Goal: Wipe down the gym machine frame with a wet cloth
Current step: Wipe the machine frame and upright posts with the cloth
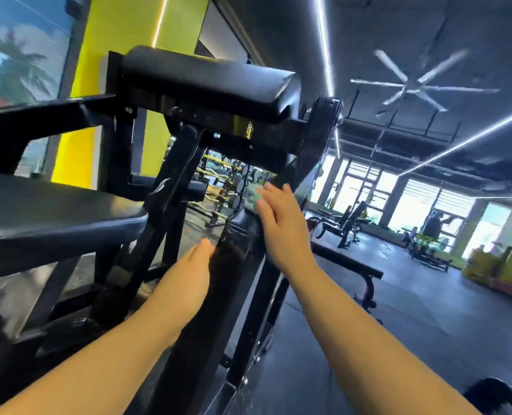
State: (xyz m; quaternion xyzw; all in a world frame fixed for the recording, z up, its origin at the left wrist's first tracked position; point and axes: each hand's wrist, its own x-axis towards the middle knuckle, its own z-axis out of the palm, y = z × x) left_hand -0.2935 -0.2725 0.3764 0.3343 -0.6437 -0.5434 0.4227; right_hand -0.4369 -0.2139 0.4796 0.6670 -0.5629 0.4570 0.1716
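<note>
I have my right hand laid flat on the cloth, fingers straight and spread, pressing it with the fingertips against the upper end of the sloping beam, just below the top pad. The cloth is a small pale bundle and most of it sits under my fingers. My left hand rests against the left edge of the same beam, lower down. Its fingers run out of sight behind the edge, so I cannot tell whether they wrap round it or only lean on it. As I judge it, this step is a pass along the beam, and much of the frame is likely left to do. To do it well, I would spread the cloth wider under the palm so more of it meets the metal. Then I would draw it down the beam in one long, even stroke with steady pressure rather than dabbing. I would fold the cloth over the edges to catch the side faces and work it around the bolts near the pad mount. The left hand should stay below the stroke as a brace and move aside before the cloth reaches it.
</note>
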